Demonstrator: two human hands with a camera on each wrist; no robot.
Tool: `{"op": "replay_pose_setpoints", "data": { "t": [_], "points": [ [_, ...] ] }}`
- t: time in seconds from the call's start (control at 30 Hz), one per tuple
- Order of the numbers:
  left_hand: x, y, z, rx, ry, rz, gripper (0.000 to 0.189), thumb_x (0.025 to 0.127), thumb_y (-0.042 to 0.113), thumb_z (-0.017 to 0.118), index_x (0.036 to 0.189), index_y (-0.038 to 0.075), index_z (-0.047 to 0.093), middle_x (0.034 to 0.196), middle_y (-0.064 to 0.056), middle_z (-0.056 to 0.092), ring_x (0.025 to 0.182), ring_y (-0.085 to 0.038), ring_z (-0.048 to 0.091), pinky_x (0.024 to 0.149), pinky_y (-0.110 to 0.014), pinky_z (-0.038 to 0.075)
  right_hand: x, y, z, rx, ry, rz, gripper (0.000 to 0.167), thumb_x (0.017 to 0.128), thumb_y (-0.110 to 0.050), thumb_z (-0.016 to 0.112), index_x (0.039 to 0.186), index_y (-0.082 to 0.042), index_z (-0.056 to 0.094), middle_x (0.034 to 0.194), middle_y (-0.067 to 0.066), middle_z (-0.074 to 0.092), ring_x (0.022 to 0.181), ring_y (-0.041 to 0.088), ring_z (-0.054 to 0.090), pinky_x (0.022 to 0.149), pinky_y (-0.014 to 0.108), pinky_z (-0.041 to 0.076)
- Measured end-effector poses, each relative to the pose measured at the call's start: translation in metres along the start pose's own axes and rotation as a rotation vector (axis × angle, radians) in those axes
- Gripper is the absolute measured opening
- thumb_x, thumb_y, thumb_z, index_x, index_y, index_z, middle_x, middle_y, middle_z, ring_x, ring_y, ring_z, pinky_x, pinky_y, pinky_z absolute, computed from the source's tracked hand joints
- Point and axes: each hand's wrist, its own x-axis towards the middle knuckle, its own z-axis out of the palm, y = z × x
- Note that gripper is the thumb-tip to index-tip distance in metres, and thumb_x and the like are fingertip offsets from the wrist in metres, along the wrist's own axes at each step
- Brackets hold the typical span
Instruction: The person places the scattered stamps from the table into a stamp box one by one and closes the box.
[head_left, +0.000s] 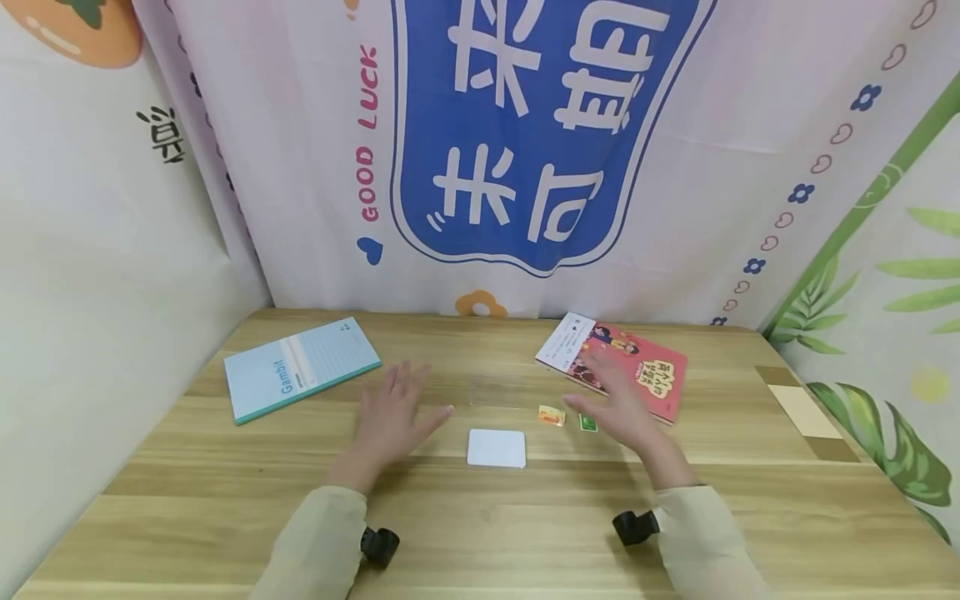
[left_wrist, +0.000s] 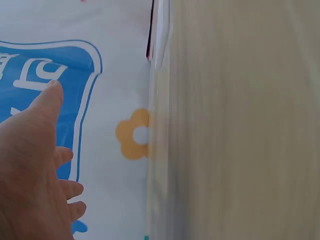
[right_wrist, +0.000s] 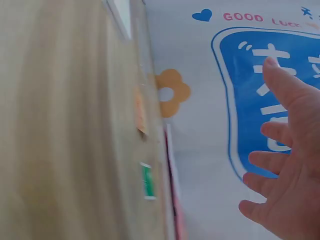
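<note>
My left hand point(head_left: 392, 421) is spread, fingers pointing forward and holding nothing, between the light blue Gambit notebook point(head_left: 258, 379) and a white card-like rectangle point(head_left: 497, 448). The right hand point(head_left: 621, 410) is likewise spread and holds nothing; in the head view it covers part of a red illustrated book point(head_left: 663, 354). Both wrist views show the left hand point(left_wrist: 32, 170) and right hand point(right_wrist: 295, 160) raised, with the table surface off to one side. Beside the right thumb lie a small orange-yellow packet-like piece point(head_left: 552, 416) and a small green one point(head_left: 588, 422). A faint clear rectangle point(head_left: 497, 392) lies behind the white one.
The wooden table point(head_left: 480, 533) ends at a printed curtain point(head_left: 315, 250) at the back. A tape-like strip point(head_left: 806, 411) lies near its right edge. Black wrist cameras sit on both sleeves, such as the left one point(head_left: 380, 547).
</note>
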Motion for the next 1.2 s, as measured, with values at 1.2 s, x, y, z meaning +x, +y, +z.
{"op": "replay_pose_setpoints", "data": {
  "t": [1.2],
  "points": [
    [-0.011,0.012,0.049,-0.219,-0.186,0.128,0.067,0.068,0.061,0.057,0.124,0.024,0.049,0.138,-0.014,0.023,0.126,-0.033,0.010,0.094,-0.056,-0.001,-0.003,0.037,0.063,0.019,0.095,0.059,0.029,0.076,-0.018,0.065,0.102,-0.005,0.064,0.120,0.019,0.047,0.112,0.038,0.037,0.092,0.051,0.024]
  ]
}}
